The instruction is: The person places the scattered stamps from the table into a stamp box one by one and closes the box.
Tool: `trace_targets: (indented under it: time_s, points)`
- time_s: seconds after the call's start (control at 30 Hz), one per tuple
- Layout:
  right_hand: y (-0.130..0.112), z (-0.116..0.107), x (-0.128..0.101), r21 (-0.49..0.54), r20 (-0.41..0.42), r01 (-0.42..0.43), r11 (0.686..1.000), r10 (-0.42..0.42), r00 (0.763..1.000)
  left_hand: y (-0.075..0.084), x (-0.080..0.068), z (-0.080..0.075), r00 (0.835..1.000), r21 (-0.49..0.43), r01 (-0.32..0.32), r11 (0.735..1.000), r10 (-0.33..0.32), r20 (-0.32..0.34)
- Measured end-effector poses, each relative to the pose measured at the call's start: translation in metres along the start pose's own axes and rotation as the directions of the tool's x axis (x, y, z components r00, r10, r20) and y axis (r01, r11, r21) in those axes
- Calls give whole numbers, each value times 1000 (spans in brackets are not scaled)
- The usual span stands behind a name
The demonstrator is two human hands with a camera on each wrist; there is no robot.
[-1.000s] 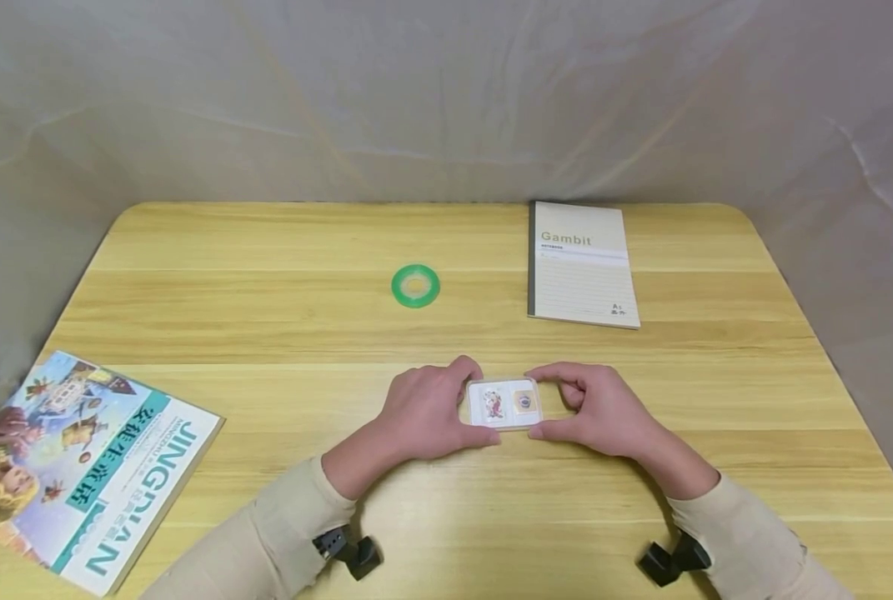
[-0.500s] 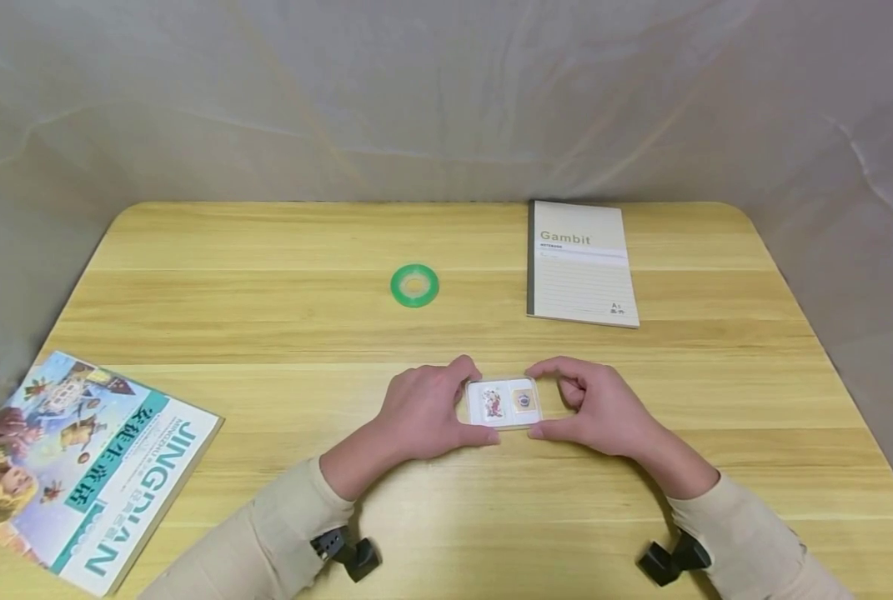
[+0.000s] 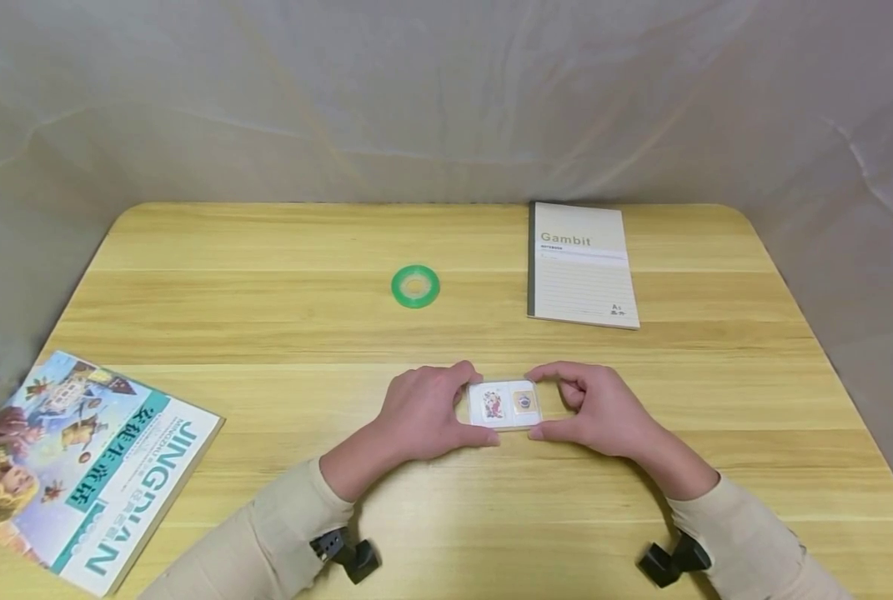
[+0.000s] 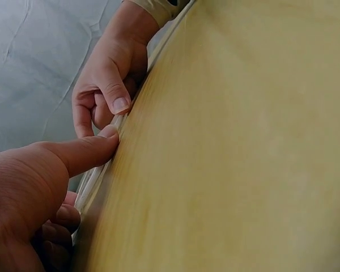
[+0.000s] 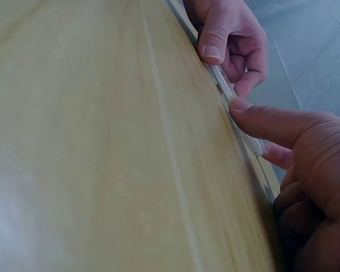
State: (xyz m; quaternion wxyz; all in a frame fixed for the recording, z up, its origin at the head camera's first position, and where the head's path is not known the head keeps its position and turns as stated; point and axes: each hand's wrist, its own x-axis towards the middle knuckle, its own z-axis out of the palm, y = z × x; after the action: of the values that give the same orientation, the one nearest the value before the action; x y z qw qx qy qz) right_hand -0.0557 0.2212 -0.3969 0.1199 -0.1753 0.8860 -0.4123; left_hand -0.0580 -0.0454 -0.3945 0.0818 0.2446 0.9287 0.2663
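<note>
A small flat rectangular case (image 3: 504,414) with clear edges lies low over the wooden table, in front of the person. Its top face carries a red figure picture on the left and a tan square with a bluish emblem on the right. The left hand (image 3: 433,414) pinches its left end, thumb along the near edge and index finger at the far corner. At the right end, the right hand (image 3: 598,410) grips it likewise, thumb below and index finger arched to the far corner. Both wrist views show the case (image 5: 238,116) edge-on as a thin clear strip between the thumbs.
A roll of green tape (image 3: 401,286) lies flat beyond the hands. Behind it to the right is a Gambit notebook (image 3: 583,283). A thick illustrated book (image 3: 138,475) sits at the left front. Pale grey cloth (image 3: 446,100) surrounds the table (image 3: 266,317) behind and at the sides.
</note>
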Motion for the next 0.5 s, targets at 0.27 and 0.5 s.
trace_targets:
  time_s: [0.27,0.5]
  points:
    - [-4,0,1,0,1,-58,998,58,998,0,-1,2,1000,-21,12,1000,-12,-20]
    - [-4,0,2,5,-9,-120,993,120,993,-2,-2,1,1000,-43,6,999,-7,-20]
